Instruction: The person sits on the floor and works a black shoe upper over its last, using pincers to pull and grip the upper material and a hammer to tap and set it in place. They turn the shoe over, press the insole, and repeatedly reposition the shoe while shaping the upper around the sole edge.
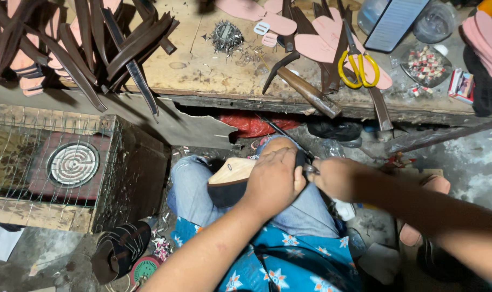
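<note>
A small flat red-and-white packet (462, 85) is seen near the right end of the worn wooden surface (203, 75), beside a shallow clear dish of small red-and-white pieces (425, 65). Yellow-handled scissors (358, 65) are laid over pink sole-shaped cut-outs (321, 46), and dark leather straps (94, 48) are heaped at the left end. A pile of small metal tacks (226, 37) is scattered in the middle.

A shoe last (231, 178), pale and smooth on its face with black material wrapped round its edge, is rested on the denim-covered lap. It is gripped at its right end by the left hand (273, 181), whose fingers are curled over the black edge. A small metal tool (311, 168) is clenched in the right hand (338, 177), with its tip touching the last just beside the left fingers.
</note>
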Motion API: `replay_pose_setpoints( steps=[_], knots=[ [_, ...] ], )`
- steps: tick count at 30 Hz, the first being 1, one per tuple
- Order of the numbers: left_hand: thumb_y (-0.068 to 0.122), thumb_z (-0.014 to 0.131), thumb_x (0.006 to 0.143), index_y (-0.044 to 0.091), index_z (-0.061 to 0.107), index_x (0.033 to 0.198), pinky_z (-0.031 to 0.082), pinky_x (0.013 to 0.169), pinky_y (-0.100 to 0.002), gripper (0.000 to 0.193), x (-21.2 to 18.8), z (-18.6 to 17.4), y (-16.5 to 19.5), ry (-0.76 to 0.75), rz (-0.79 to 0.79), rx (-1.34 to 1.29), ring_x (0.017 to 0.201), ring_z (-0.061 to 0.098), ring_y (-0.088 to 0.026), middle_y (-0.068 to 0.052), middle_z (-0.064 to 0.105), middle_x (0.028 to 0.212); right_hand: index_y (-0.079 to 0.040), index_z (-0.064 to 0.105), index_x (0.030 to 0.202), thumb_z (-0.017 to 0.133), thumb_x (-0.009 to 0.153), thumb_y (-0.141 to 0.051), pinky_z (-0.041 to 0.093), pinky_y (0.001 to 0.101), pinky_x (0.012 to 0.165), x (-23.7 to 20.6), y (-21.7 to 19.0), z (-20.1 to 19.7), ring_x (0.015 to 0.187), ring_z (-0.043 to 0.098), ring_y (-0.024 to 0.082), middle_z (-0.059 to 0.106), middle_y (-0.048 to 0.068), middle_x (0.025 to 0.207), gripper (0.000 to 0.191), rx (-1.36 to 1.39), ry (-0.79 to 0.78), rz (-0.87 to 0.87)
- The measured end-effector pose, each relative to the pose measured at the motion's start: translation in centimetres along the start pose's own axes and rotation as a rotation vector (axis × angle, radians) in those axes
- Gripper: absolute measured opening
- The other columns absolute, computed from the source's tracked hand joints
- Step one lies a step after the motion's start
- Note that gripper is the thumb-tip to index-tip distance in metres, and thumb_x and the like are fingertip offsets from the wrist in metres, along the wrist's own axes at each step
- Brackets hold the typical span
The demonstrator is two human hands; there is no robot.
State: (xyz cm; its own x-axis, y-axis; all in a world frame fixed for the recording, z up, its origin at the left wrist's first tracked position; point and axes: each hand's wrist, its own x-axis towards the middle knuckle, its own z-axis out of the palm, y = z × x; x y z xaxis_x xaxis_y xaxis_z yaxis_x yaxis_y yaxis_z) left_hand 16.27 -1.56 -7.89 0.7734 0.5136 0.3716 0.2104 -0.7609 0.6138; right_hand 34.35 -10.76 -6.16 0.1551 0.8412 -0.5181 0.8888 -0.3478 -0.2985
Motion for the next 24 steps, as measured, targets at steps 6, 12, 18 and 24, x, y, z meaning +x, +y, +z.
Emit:
replay_pose_setpoints(
  steps=[6,12,18,24],
  knots=[
    [0.02,0.062,0.087,-0.005,0.065,0.11,0.05,0.097,-0.046,0.034,1.2,-1.1,-1.9,-0.05,-0.072,-0.227,0.107,0.065,-0.042,-0.024,0.068,0.112,-0.001,0.057,0.091,0.06,0.086,-0.015,0.053,0.0553,0.07,1.3,-1.3,7.5,0.075,0.067,0.046,0.068,0.025,0.081,0.015,0.054,0.612,0.007],
    [0.02,0.06,0.088,-0.003,0.067,0.104,0.05,0.095,-0.049,0.029,2.2,-1.0,-0.8,-0.055,-0.196,-0.178,0.104,0.064,-0.041,-0.023,0.069,0.106,-0.002,0.057,0.099,0.06,0.084,-0.009,0.053,0.0539,0.075,2.3,-0.9,6.8,0.08,0.068,0.045,0.068,0.024,0.087,0.017,-0.025,0.577,-0.028],
    [0.018,0.062,0.087,-0.005,0.063,0.11,0.05,0.094,-0.05,0.033,0.9,-1.9,-0.3,0.036,-0.073,-0.118,0.106,0.063,-0.043,-0.025,0.066,0.109,-0.003,0.059,0.109,0.064,0.086,-0.017,0.051,0.0514,0.087,0.5,-0.9,1.2,0.101,0.065,0.043,0.069,0.024,0.099,0.027,0.096,0.351,-0.204],
    [0.018,0.064,0.086,-0.007,0.061,0.122,0.047,0.1,-0.05,0.044,-0.9,-1.7,-0.2,0.05,-0.04,-0.061,0.109,0.063,-0.044,-0.026,0.066,0.115,-0.005,0.061,0.111,0.065,0.093,-0.039,0.052,0.0514,0.089,0.7,-0.9,-1.8,0.103,0.068,0.041,0.07,0.022,0.1,0.039,-0.191,-0.184,-0.049]
  ],
)
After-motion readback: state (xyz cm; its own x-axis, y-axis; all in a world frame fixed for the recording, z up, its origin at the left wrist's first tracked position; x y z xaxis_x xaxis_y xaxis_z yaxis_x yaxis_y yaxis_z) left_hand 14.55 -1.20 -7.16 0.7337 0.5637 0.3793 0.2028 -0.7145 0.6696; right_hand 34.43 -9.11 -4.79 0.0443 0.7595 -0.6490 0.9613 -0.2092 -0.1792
